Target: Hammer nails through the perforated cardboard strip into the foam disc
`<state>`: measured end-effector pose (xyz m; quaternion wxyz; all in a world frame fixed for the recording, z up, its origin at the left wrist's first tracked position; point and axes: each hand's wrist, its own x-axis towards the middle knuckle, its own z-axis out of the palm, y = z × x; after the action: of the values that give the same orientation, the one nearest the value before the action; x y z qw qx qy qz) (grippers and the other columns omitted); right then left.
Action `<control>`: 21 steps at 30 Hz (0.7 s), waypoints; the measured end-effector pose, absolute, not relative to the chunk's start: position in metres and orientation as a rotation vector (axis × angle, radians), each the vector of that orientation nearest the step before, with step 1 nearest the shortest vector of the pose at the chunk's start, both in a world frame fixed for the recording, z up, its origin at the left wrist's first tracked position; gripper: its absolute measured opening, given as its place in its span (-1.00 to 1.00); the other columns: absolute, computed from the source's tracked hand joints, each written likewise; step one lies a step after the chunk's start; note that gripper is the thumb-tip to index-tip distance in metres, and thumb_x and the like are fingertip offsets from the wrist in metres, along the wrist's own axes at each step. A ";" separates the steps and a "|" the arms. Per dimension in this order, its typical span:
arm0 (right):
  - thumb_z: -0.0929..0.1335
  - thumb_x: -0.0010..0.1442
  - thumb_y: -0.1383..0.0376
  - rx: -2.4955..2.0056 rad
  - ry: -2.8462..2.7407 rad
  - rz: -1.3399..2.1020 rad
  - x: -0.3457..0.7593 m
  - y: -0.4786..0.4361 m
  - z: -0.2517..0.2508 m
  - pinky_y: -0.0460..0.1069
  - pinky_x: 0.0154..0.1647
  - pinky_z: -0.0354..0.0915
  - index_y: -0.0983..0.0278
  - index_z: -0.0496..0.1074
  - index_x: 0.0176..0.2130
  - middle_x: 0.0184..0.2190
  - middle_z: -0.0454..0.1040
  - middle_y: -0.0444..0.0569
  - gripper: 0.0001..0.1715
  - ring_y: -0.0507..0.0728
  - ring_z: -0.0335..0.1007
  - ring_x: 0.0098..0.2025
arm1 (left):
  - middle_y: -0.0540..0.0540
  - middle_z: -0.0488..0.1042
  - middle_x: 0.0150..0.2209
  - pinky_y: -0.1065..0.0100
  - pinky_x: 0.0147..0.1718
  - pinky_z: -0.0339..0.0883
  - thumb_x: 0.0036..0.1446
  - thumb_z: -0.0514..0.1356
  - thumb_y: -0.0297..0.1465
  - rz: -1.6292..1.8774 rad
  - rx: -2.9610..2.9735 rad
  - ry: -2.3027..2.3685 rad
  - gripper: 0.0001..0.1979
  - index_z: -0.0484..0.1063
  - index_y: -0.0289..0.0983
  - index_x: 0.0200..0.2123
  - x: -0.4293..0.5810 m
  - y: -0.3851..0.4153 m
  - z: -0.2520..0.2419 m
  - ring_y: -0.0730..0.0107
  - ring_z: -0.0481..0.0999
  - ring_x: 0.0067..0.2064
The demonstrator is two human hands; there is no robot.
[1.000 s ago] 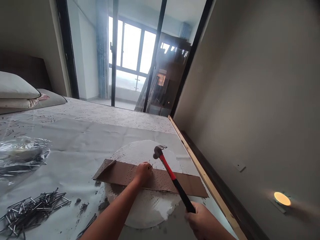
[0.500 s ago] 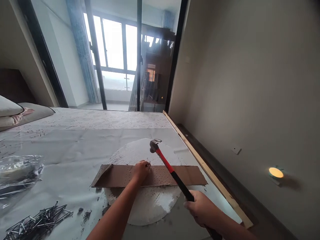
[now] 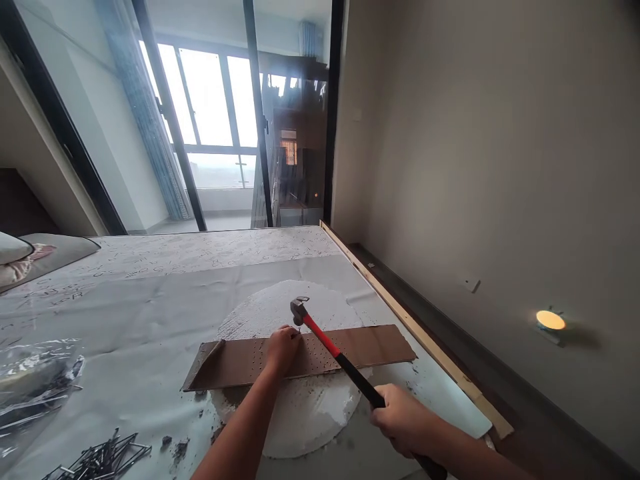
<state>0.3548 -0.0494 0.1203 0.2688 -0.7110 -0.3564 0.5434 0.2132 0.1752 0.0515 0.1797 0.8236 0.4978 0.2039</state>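
Clearly a close moment: left hand (image 3: 281, 348) curled on the brown board (image 3: 305, 357), fingertips (image 3: 296, 335) pinched together at what looks like a small nail, too small to make out for certain. Right hand (image 3: 403, 421) wrapped tight around the black grip of the hammer (image 3: 334, 353), near the right edge of the scene, red shaft slanting up and left, steel head (image 3: 299, 310) just above and touching or nearly touching the pinch. Board laid across a round white slab (image 3: 300, 413), itself on a pale sheet (image 3: 125, 313) spread over the surface, rows of small holes dotting the board's middle. Likely trouble: a strike landing a little left and catching the fingertips, given so little room between head and pinch. Also possible: a glancing blow bending the nail or flicking it sideways, since held only by a light pinch. Board unclamped, held down only by the left hand, so apt to hop or slide on the slab under a hard hit. Slab already crumbling at its near edge, with grey bits (image 3: 175, 445) scattered beside it, so liable to crack further. Loose nails (image 3: 100, 459) heaped at the near left, well apart from the hands, and a clear plastic bag (image 3: 35, 387) farther left.
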 end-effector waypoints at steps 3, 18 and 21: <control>0.20 -0.10 0.49 -1.802 -0.990 1.393 0.357 -0.051 0.123 -0.16 -0.83 -0.19 0.20 0.04 -0.55 -0.81 -0.07 -0.37 -0.78 -0.12 -0.23 -0.80 | -0.11 0.54 -0.26 0.39 -0.27 0.21 0.01 0.11 -0.42 0.631 2.305 1.356 -0.81 0.54 -0.25 -0.39 0.212 0.176 0.051 0.32 0.48 -0.25; 0.19 -0.11 0.50 -1.848 -0.989 1.491 0.356 -0.054 0.104 -0.15 -0.83 -0.18 0.19 0.03 -0.54 -0.80 -0.05 -0.36 -0.77 -0.11 -0.23 -0.80 | 0.05 0.32 -0.54 0.47 -0.58 0.11 -0.20 0.11 -0.35 1.159 1.221 0.989 -0.76 0.33 -0.29 -0.37 0.195 0.195 0.039 0.57 0.22 -0.58; 0.18 -0.15 0.51 -1.959 -0.924 1.553 0.347 -0.053 0.097 -0.14 -0.85 -0.23 0.18 0.04 -0.52 -0.84 -0.08 -0.37 -0.77 -0.07 -0.24 -0.84 | 0.06 0.31 -0.56 0.49 -0.59 0.08 -0.21 0.12 -0.36 1.152 1.199 0.985 -0.81 0.32 -0.29 -0.43 0.195 0.195 0.039 0.58 0.21 -0.59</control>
<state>0.3475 -0.0533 0.0973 0.2357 -0.7143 -0.3370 0.5663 0.1954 0.1948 0.0392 0.5684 0.5106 0.4192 0.4904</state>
